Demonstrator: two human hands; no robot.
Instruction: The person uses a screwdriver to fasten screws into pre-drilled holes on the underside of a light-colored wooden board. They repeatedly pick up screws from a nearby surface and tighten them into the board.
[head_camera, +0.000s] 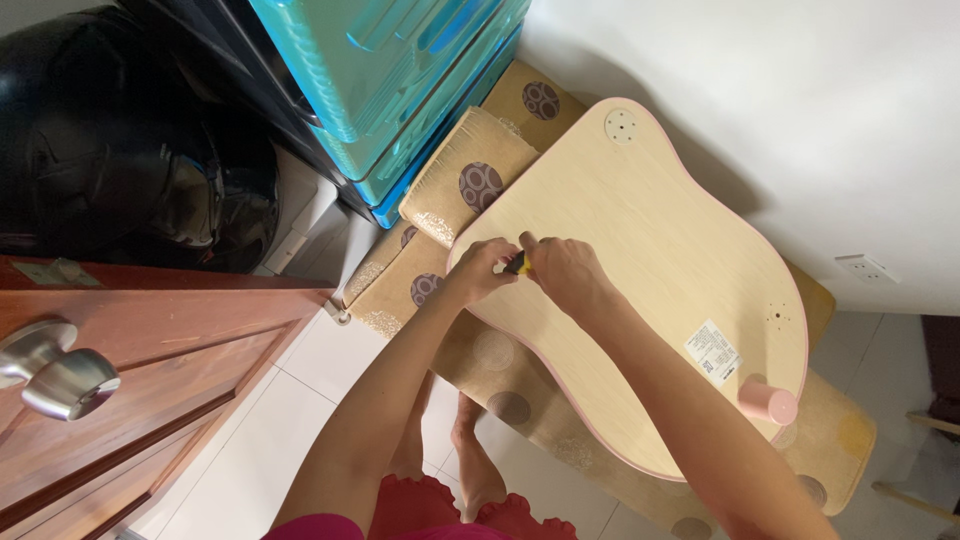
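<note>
Pale wooden tabletop (640, 270), left hand (482, 270), right hand (565, 272) grasping yellow-handled tool (518, 264)

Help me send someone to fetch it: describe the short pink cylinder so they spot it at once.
Find the pale wooden board with a pink edge lying on the dotted tan cushions. Near its end by the white label sticker stands the pink cylinder. It is the only pink piece rising from the flat board.

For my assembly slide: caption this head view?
Both hands grip a yellow-handled tool on an overturned pale wooden tabletop with one pink leg.
</note>
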